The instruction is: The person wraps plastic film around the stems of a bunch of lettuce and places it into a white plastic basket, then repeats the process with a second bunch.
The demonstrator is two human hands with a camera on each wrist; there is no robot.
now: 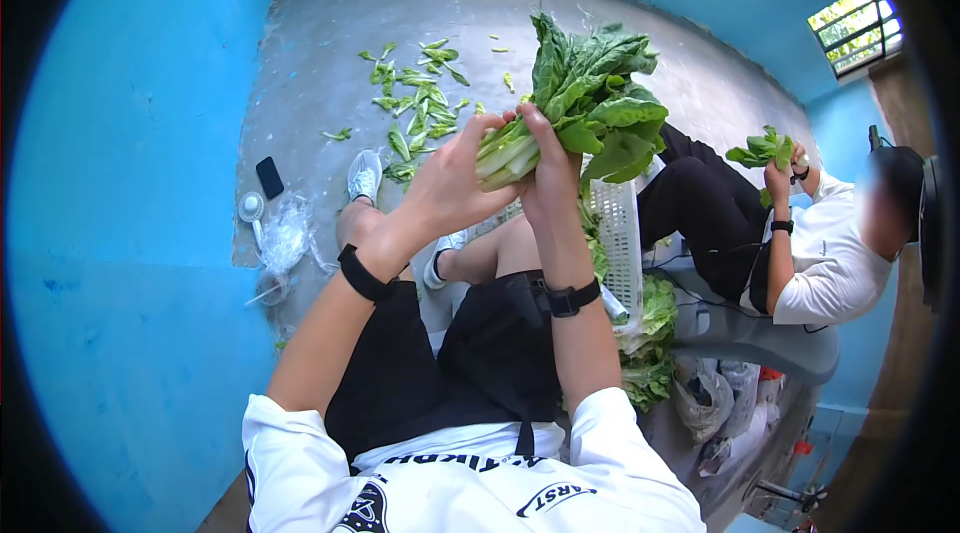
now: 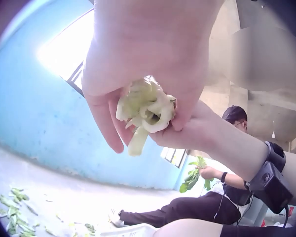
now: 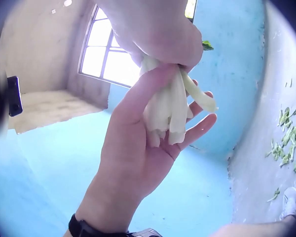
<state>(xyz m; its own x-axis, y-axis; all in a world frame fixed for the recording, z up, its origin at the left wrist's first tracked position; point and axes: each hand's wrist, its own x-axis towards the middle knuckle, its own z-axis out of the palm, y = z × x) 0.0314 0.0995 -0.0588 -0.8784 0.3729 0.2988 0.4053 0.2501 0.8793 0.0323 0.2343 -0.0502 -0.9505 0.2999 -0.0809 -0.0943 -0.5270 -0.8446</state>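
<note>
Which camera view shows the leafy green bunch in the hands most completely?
The head view: the whole leafy green bunch, pale stems to dark leaves, held by the left hand and right hand. The left wrist view shows only its cut stem base; the right wrist view only pale stalks.

The bunch of greens (image 1: 585, 103) has crinkled, faintly glossy leaves and pale, smooth, waxy stalks (image 3: 170, 106); the floor (image 1: 330, 43) is grey concrete, rough and matt, strewn with limp leaf scraps (image 1: 415, 103); the walls (image 1: 130, 183) carry bright blue paint, flat and slightly uneven; the basket (image 1: 620, 233) is white plastic lattice; the wristbands (image 1: 570, 298) look like black matt rubber; the shirt (image 1: 610, 463) is white cloth, the shorts (image 1: 480, 353) black cloth.
</note>
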